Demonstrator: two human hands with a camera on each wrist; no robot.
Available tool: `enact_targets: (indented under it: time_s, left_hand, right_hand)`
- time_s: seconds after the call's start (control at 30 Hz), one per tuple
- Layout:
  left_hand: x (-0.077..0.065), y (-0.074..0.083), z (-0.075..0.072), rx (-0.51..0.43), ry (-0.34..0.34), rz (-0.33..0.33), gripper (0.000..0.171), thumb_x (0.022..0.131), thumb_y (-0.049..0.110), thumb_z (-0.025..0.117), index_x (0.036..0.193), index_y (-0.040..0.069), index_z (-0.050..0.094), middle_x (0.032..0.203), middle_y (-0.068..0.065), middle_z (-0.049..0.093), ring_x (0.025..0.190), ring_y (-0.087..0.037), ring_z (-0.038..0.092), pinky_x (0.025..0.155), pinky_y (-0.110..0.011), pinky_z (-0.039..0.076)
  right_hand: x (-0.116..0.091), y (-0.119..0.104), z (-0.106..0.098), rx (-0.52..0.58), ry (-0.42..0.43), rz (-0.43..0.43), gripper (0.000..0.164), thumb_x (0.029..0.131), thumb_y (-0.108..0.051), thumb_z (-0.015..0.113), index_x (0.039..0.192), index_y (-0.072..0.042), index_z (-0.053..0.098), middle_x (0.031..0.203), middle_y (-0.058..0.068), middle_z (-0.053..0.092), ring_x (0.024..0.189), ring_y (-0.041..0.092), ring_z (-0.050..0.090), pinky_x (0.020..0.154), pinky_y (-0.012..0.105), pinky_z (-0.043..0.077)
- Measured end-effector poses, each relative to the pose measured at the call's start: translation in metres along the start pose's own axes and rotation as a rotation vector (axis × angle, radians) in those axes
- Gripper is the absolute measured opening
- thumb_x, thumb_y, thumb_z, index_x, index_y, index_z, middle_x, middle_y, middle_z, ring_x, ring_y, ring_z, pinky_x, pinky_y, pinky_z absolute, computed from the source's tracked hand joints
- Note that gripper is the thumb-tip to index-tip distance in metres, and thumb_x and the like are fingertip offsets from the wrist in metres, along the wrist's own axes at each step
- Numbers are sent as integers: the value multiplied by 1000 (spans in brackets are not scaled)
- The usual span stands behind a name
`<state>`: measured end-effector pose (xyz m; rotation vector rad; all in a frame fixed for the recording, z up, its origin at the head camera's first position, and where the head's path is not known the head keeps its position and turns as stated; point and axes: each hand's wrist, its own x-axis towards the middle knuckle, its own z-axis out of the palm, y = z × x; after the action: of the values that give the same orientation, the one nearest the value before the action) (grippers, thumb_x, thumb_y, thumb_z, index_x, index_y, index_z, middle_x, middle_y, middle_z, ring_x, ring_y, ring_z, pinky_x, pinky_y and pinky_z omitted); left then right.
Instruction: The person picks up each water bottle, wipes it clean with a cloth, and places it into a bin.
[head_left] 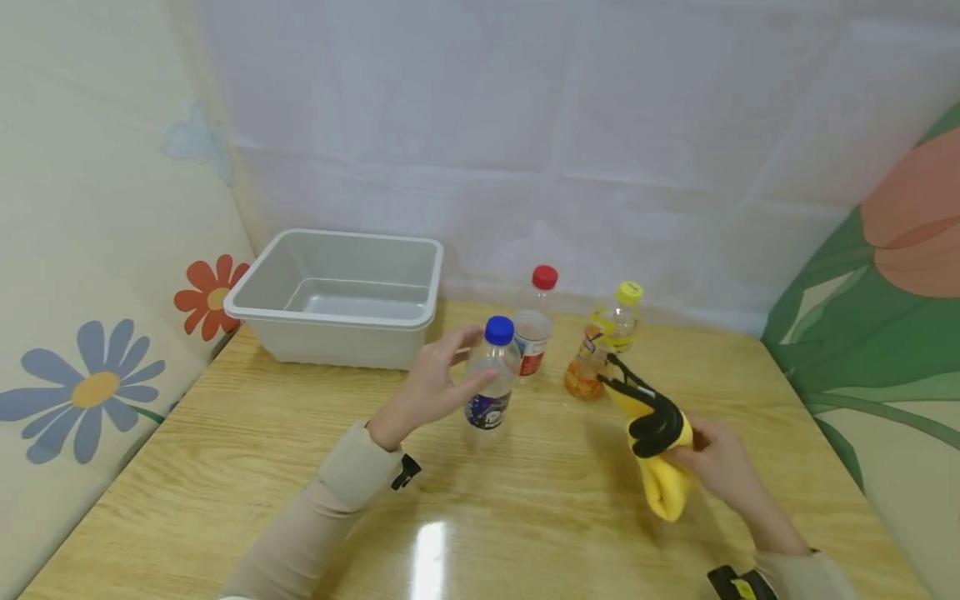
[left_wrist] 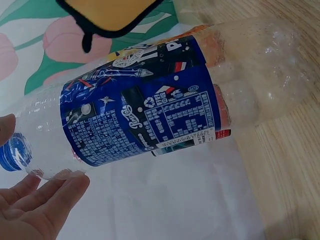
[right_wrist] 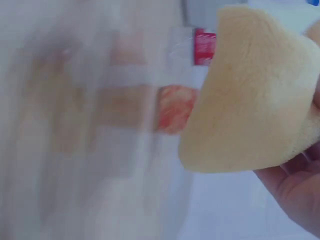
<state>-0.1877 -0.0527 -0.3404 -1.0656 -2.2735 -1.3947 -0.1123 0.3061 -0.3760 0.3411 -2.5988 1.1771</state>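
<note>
Yellow cloth (right_wrist: 252, 100) in the right hand (head_left: 716, 462), blue-capped bottle (head_left: 487, 410) at the left hand (head_left: 435, 383)

Wood grain covers the table (head_left: 300, 433). Its far edge meets a white sheet (head_left: 487, 192), and its left and right edges run along flowered sheets (head_left: 75, 208). At the far side, near the left edge, stands the tub (head_left: 337, 343): grey, smooth, with rounded corners and a wide pale rim. Between the tub and the blue-capped bottle lies a narrow strip of wood, and the left hand reaches partly over it. A wider stretch of wood separates the right hand from the right edge.

The blue-capped bottle stands on the table, round and transparent, with a dark blue printed label. The thumb and fingers of the left hand are on two sides of its neck and shoulder; whether they really grip, I cannot tell. Just behind it stands the red-capped bottle (head_left: 532, 332), also transparent. Farther right is the yellow-capped bottle (head_left: 600, 343), clear above and orange in its lower part.

The right hand grasps the cloth, pinching it between thumb and fingers above the table. The cloth is soft and plush, bunched, with black trim. Its black end overlaps the yellow-capped bottle in the head view; if they touch, I cannot tell.
</note>
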Motion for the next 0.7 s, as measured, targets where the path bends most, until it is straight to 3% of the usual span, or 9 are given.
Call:
enact_targets:
  time_s: [0.1, 0.2, 0.3, 0.47, 0.7]
  left_hand:
    - [1, -1, 1, 0, -2, 1, 49, 82, 10, 68, 122, -6, 44, 120, -20, 53, 111, -30, 52, 89, -34, 48]
    - [0, -1, 1, 1, 3, -1, 48, 81, 10, 68, 121, -5, 45, 120, -19, 53, 111, -30, 52, 89, -33, 48]
    - [0, -1, 1, 6, 11, -1, 46, 81, 10, 68, 120, -5, 46, 118, -18, 54, 110, -29, 52, 87, -33, 49]
    - [-1, 1, 0, 6, 20, -11, 44, 81, 10, 68, 118, -5, 48, 116, -17, 55, 107, -28, 53, 85, -35, 51]
    - [-3, 2, 1, 14, 17, -17, 43, 82, 11, 67, 117, -5, 48, 115, -17, 55, 107, -28, 53, 85, -35, 51]
  right_hand:
    - [7, -11, 1, 40, 36, 72, 27, 72, 5, 71, 98, 9, 62, 78, -20, 60, 65, 3, 55, 52, 20, 49]
    - [14, -21, 4, 79, 76, 88, 22, 74, 4, 71, 95, 3, 65, 79, -20, 60, 66, 3, 56, 53, 19, 48]
    - [20, -29, 8, 150, 121, 40, 24, 72, 9, 70, 90, -7, 68, 78, -19, 61, 64, 3, 56, 51, 18, 48]
    - [29, -37, 19, 273, 146, -41, 44, 70, 16, 66, 88, -24, 68, 79, -17, 63, 65, 2, 57, 52, 16, 48]
    - [36, -45, 30, 371, 151, -100, 49, 69, 20, 64, 88, -26, 68, 77, -12, 64, 61, 4, 56, 48, 17, 47]
